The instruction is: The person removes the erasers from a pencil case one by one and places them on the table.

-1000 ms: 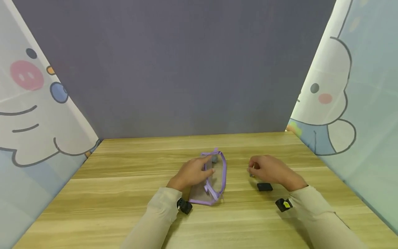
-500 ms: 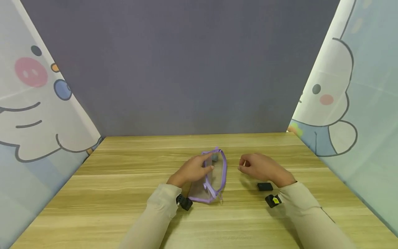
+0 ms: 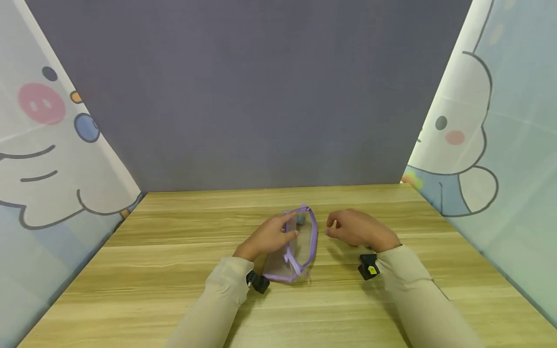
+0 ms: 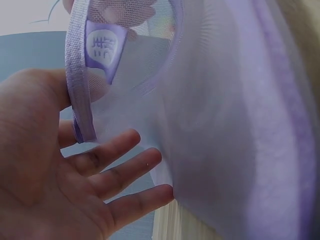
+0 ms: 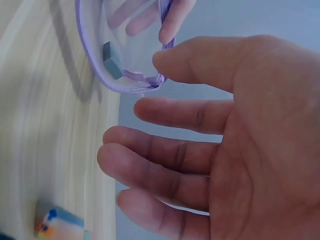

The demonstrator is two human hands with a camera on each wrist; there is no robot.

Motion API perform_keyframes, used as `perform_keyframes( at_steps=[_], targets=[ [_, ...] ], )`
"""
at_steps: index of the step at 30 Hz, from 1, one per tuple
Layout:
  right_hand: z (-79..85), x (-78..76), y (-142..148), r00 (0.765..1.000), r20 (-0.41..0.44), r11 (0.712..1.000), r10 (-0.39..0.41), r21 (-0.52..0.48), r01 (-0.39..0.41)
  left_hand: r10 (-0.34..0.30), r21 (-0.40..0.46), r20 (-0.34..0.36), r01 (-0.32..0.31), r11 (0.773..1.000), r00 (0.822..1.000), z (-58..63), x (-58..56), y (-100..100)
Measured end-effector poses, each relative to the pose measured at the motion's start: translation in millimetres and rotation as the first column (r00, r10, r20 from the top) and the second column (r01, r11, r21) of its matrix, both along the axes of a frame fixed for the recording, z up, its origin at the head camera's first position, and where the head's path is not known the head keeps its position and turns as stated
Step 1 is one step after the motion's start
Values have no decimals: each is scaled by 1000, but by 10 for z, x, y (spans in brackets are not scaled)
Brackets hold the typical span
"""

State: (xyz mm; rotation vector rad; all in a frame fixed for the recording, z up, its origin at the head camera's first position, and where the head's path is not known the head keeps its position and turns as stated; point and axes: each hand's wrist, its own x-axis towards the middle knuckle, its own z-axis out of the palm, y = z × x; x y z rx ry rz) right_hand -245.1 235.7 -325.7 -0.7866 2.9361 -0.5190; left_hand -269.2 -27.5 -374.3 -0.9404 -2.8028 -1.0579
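Observation:
My left hand [image 3: 265, 237] holds a clear mesh zip pouch [image 3: 314, 241] by one side of its mouth, the thumb inside and fingers along the outside. Purple binding edges the pouch, which gapes towards the right. Through the opening shows a small grey-blue block [image 5: 112, 61] lying inside. In the left wrist view, a purple label [image 4: 104, 45] with white lettering hangs by the zip edge. Just right of the mouth hovers my right hand [image 3: 359, 227], fingers loosely bent, nothing between them. A small block with a coloured print [image 5: 60, 222] lies on the table below it.
The wooden table [image 3: 174, 290] ends at a dark grey panel [image 3: 274, 96] behind. Cartoon-printed cloths flank both sides. Black wrist cameras [image 3: 368, 267] sit on both wrists, and the right one covers the spot where a flat black object was visible.
My right hand has moved left and slightly away from me, towards the pouch mouth. Its wrist now hides the black object. My left hand stays on the pouch.

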Motion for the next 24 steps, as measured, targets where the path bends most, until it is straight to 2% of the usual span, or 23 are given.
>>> perform_keyframes(
  at_steps=[8, 13, 20, 24],
  targets=[
    [20, -71, -69, 1000, 19, 1000, -1, -4, 1, -30, 26, -16, 31, 999, 999, -20, -20, 26],
    [18, -102, -104, 1000, 1, 1000, 9, -11, -9, -56, 61, 5, 56, 997, 998, -37, -27, 11],
    [-9, -120, -122, 1000, -8, 1000, -1, -15, 1, -34, 37, 22, 33, 999, 999, -17, -2, 5],
    [-30, -135, -155, 999, -6, 998, 37, -52, -37, -12, 21, 41, 11, 1000, 999, 2, 13, 1]
  ],
)
